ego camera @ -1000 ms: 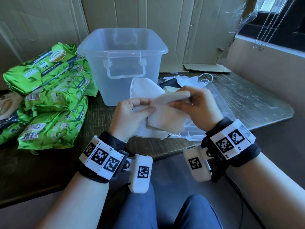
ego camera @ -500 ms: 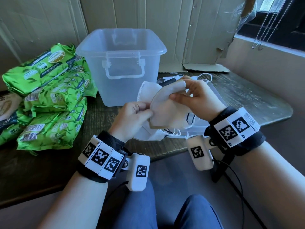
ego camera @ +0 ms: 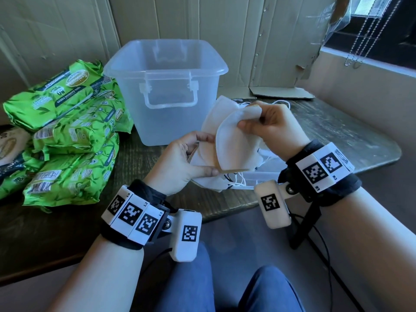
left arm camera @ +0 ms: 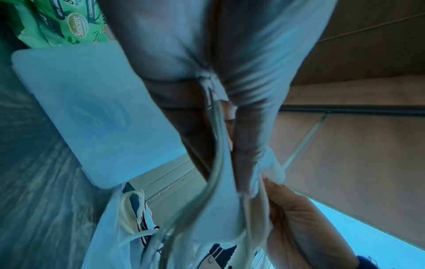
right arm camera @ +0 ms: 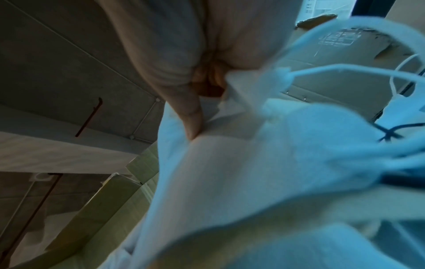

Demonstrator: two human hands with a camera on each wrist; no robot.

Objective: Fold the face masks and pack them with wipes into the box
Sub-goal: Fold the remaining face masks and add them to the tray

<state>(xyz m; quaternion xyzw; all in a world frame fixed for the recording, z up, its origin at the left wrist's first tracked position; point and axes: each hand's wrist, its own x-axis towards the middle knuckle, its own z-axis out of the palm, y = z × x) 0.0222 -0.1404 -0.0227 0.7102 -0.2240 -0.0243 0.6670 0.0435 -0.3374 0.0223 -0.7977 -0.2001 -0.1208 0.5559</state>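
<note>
Dark wooden table (ego camera: 337, 131) bears wipe packs (ego camera: 67, 136); clear box (ego camera: 166, 86); masks (ego camera: 236, 183).

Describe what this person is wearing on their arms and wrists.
Bare forearms, no sleeves. Each wrist carries a black fabric band faced with white blocks printed with black square codes and small labels like L1, L2, R2. A white rounded camera pod with its own code hangs under each wrist. A black cable trails from the right band.

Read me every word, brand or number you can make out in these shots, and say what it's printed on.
"Sanicare": brand oval on a green wipes pack.
"80": top wipes pack in the stack.
"100% BAMBOO FIBERS": same top pack, seen upside down.
"L1", "L2": left wristband.
"R2": right wristband.
Smaller print on the packs is too small to read.
</note>
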